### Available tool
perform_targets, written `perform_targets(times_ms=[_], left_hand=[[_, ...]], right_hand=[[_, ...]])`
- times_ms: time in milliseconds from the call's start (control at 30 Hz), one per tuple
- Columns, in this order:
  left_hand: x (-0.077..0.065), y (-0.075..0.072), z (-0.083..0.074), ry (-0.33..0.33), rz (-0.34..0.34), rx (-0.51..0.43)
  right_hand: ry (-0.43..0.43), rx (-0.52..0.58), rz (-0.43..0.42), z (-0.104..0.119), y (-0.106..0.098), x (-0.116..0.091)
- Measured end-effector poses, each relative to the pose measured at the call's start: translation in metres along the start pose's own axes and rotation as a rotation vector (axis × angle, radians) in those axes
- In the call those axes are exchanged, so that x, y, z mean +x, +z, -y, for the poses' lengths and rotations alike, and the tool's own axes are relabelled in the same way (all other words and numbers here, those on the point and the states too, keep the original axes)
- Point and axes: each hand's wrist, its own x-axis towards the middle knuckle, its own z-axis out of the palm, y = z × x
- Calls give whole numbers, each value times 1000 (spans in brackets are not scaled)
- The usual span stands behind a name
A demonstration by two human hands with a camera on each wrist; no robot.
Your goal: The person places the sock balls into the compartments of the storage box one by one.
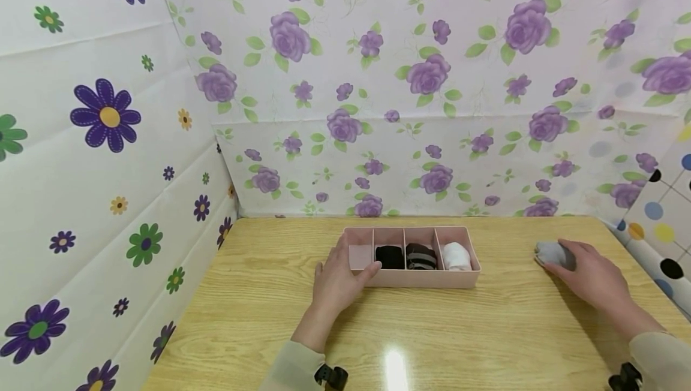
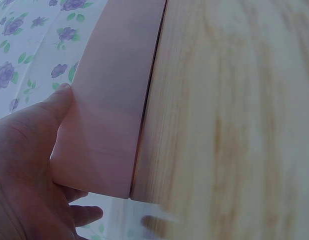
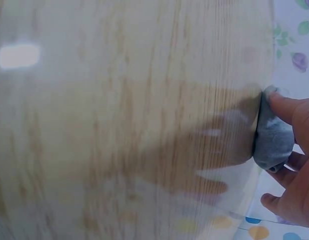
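A pink storage box (image 1: 421,279) with a row of compartments stands on the table. My left hand (image 1: 339,276) grips its left end, the thumb over the front rim and the fingers along the end wall. The left compartment holds nothing; the others hold a rolled black sock (image 1: 390,257), a rolled dark sock with grey stripes (image 1: 421,256) and a rolled white sock (image 1: 456,256). Off to the right, my right hand (image 1: 594,274) holds a rolled grey sock (image 1: 552,253) between thumb and fingers. In the right wrist view this grey sock (image 3: 274,135) touches or nearly touches the tabletop.
The wooden table (image 1: 259,319) has a shiny surface that reflects light. A flowered sheet (image 1: 345,91) hangs behind it, another flowered sheet (image 1: 108,199) stands at the left, and a dotted sheet (image 1: 658,229) lies along the right edge.
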Motion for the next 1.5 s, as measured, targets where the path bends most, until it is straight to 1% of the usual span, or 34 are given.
perform_targets(times_ms=[367,600,867,1067,1333,1500], left_hand=[[1,1,0,-3,1,5],[0,0,-1,6,-4,-2],[-1,-1,-2,11,-5,-2],[0,0,1,5,2,8],[0,0,2,-6,13,15],[1,1,1,0,11,7]], right_hand=[[3,-8,-61,2,1,-1],[-3,-4,-93,8,1,-1],[-45,12,-133,18,2,-3],[-93,38,-165,37,-1,-3],[-149,70,-197,69,-7,3],[-178,86,-209,85,-9,7]])
